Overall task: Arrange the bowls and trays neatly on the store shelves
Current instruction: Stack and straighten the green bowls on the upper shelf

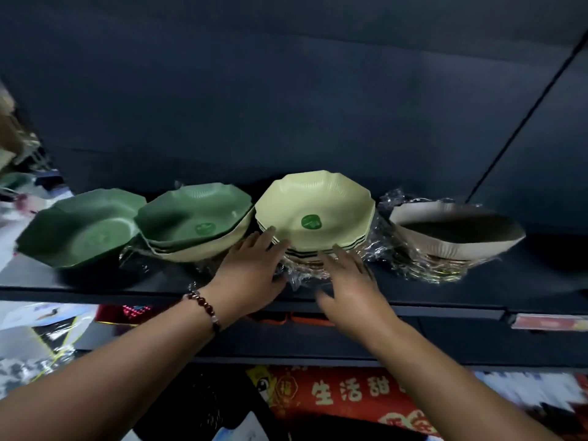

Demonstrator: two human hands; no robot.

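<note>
Now both hands, the left hand (254, 265) and right hand (346, 275), lie with straight fingers against the yellow stack (315, 214) mid-shelf (95, 289), gripping nothing. Best push evenly, low on the stack, so it stays level between its neighbours.

Both forearms are bare, no sleeves showing; a dark red beaded bracelet (203, 308) circles the left wrist.

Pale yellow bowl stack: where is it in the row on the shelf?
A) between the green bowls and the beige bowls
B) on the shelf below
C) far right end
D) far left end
A: the pale yellow bowl stack has the green bowls on its left and the beige bowls on its right, with both hands at its front edge.
</note>
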